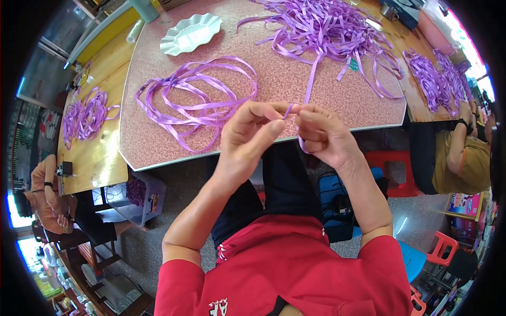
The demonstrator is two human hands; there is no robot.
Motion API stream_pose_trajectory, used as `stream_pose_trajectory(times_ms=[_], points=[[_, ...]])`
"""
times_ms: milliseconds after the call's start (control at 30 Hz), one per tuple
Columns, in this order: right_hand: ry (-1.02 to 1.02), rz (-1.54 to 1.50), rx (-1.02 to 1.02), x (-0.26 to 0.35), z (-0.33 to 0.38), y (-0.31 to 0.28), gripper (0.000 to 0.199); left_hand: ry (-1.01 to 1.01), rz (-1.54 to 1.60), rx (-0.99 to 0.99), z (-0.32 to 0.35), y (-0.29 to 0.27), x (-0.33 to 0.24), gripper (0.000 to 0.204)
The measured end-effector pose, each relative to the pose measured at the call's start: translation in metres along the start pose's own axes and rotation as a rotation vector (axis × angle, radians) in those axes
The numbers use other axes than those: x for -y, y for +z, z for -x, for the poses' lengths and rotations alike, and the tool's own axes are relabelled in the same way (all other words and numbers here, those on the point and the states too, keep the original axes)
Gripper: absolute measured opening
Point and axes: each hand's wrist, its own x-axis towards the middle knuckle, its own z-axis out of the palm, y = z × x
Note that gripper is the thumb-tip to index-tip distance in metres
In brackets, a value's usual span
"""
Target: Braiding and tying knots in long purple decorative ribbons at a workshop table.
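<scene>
The left hand pinches the purple ribbon between thumb and finger; the right hand curls around it, near the counter edge. It looks light, soft and slippery, so a flat pinch should hold best.

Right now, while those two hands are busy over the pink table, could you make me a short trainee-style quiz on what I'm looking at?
1. Multiple choice: what do the left hand and the right hand hold between their fingers?
A) a spoon
B) purple ribbon
C) a pencil

2. True or false: the loose ribbon coil lies closer to the hands than the wavy-edged white dish does.

3. Fill in the blank: seen from the wearer's side, the big tangled ribbon heap lies toward the far ____ part of the pink table.

Key: 1. B; 2. True; 3. right
</scene>
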Motion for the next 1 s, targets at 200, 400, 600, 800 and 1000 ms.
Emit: stream_pose_trajectory(times_ms=[200, 400, 600, 800, 1000], points=[[-0.171, 0.363, -0.182, -0.004, 0.011, 0.015, 0.013, 0.662, -1.177, 0.176, -0.012, -0.006, -0.002, 0.021], [-0.227, 0.552, -0.131, -0.006, 0.01, 0.014, 0.015, 0.632, -1.177, 0.381, -0.02, -0.008, -0.012, 0.021], [-0.632, 0.895, -0.197, -0.016, 0.011, 0.026, 0.014, 0.322, -0.747, 0.136, -0.012, -0.007, -0.004, 0.011], [-1.135, 1.393, -0.191, -0.014, 0.005, 0.029, 0.012, -0.237, 0.049, 0.004, -0.01, -0.005, 0.001, 0.009], [-1.406, 1.684, -0.065, 0.0, 0.004, 0.026, 0.028, -0.496, 0.351, 0.0, -0.016, -0.015, 0.0, 0.01]])
